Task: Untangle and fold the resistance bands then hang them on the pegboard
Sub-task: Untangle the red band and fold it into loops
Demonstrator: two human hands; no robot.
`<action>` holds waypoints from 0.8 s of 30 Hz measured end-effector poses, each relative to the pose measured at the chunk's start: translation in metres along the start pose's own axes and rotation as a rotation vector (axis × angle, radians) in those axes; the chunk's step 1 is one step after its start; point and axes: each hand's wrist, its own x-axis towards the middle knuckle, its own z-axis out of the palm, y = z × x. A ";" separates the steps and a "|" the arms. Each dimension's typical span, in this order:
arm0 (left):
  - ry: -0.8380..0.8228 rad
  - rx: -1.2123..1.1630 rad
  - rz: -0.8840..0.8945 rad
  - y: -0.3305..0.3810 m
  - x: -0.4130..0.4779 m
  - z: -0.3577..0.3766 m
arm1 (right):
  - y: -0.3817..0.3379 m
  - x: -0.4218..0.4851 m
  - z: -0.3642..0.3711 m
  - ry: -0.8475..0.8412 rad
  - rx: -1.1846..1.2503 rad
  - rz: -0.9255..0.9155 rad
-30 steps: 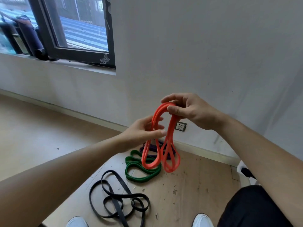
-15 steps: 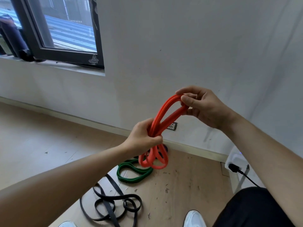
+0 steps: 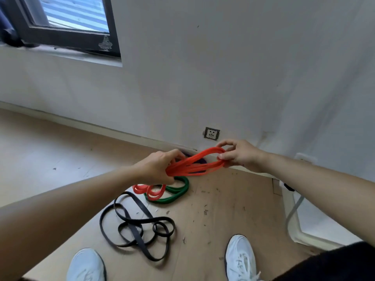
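Left hand [image 3: 156,169] grip: fingers clenched round the bunched strands of the orange band [image 3: 194,165]. Right hand [image 3: 239,155] grip: thumb and fingertips pinch the band's far bend. The band runs almost level between them, its right end at 2 o'clock from the left fist. Loose loops hang from the fist at 6 o'clock. On the floor [image 3: 223,209]: green band [image 3: 178,191] at 5 o'clock, tangled black band [image 3: 138,226] at 6 to 7 o'clock, purple band [image 3: 203,160] partly hidden behind the orange strands.
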 end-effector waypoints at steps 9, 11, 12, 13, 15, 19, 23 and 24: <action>0.101 -0.208 -0.205 -0.046 0.028 0.132 | 0.133 0.070 0.025 0.145 0.012 0.175; 0.070 -0.244 -0.236 -0.049 0.036 0.167 | 0.170 0.080 0.025 0.178 0.009 0.229; 0.048 -0.253 -0.252 -0.050 0.041 0.183 | 0.186 0.086 0.025 0.200 0.007 0.255; 0.029 -0.264 -0.271 -0.051 0.046 0.199 | 0.201 0.093 0.023 0.224 0.009 0.277; 0.024 -0.296 -0.308 -0.053 0.059 0.225 | 0.227 0.110 0.016 0.249 -0.005 0.302; 0.046 -0.348 -0.370 -0.062 0.089 0.265 | 0.267 0.152 -0.003 0.218 -0.050 0.352; 0.046 -0.311 -0.383 -0.077 0.118 0.288 | 0.301 0.179 -0.008 0.228 -0.116 0.378; 0.050 -0.288 -0.387 -0.082 0.126 0.293 | 0.310 0.183 -0.007 0.258 -0.141 0.377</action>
